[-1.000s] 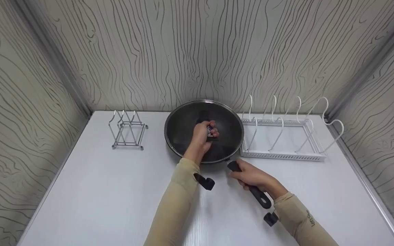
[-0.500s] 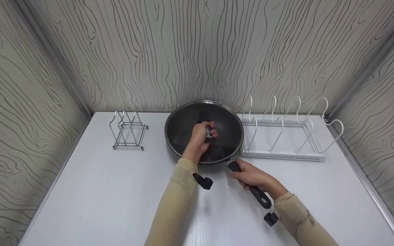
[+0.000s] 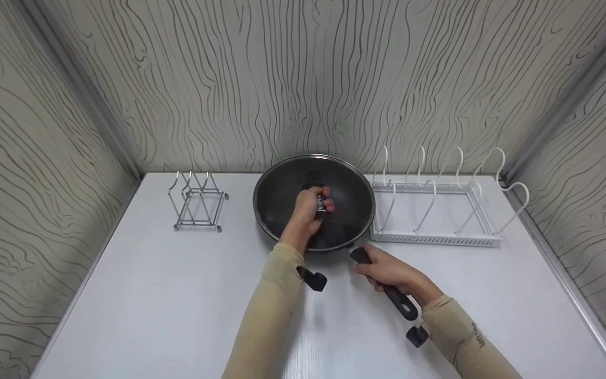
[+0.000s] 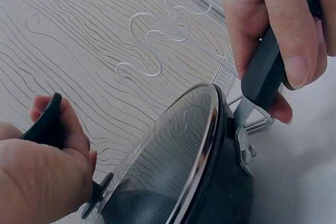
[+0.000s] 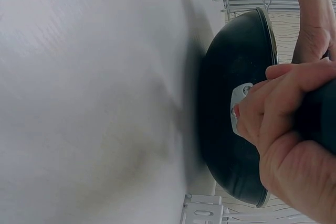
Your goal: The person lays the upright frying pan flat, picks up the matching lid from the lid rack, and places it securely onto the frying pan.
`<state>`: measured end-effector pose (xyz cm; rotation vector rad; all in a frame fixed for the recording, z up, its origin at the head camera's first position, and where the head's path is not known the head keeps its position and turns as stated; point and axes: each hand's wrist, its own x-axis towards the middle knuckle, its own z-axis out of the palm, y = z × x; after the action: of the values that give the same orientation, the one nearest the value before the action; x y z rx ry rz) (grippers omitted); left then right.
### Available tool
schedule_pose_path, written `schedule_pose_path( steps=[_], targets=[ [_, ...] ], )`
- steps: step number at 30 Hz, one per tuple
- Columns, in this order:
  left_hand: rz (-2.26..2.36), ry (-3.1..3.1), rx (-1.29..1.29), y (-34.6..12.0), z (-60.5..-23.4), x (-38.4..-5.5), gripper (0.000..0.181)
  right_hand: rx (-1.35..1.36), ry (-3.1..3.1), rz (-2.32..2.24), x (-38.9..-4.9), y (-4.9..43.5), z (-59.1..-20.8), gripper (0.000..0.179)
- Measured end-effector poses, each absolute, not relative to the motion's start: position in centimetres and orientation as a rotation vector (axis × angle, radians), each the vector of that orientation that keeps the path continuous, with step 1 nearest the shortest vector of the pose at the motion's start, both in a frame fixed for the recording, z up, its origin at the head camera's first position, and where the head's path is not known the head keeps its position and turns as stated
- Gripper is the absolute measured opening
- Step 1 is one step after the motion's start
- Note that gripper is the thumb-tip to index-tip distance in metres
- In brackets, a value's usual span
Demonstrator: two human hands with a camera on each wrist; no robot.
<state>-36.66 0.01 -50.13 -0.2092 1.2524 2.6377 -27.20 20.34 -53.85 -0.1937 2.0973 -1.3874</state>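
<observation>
A dark, deep frying pan point(image 5: 226, 150) sits at the back middle of the white table, covered by a glass lid point(image 3: 282, 192) with a metal rim. My left hand point(image 3: 309, 208) grips the black knob point(image 4: 48, 121) on top of the lid. At the pan's front right, my right hand point(image 3: 390, 271) is wrapped around the long black pan handle point(image 3: 402, 304). The left wrist view shows the lid lying flush on the pan's rim, and the handle's metal bracket point(image 4: 245, 150) riveted to the pan wall. The right palm side is hidden.
Right beside the pan stands a white rack point(image 3: 434, 240) with tall curved wire dividers. A small chrome wire rack point(image 3: 198, 225) is on the left of the white table point(image 3: 177, 305). Wood-patterned walls point(image 3: 303, 79) enclose the back and sides.
Both hands keep their grips, and the pan and lid stay in place. The left forearm has shifted very slightly to the left.
</observation>
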Motion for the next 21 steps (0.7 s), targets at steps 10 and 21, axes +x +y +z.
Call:
schedule_pose_path(
  steps=[10, 21],
  targets=[
    [2.621, 1.250, -0.201, 0.01, -50.18, -36.66, 0.027, -0.199, 2.089, -1.395, -27.15, 20.31, -53.71, 0.044],
    [2.624, 1.267, -0.216, 0.11, -50.04, -36.79, 0.022, -0.214, 2.108, -1.364, -27.24, 20.45, -53.78, 0.044]
  ],
)
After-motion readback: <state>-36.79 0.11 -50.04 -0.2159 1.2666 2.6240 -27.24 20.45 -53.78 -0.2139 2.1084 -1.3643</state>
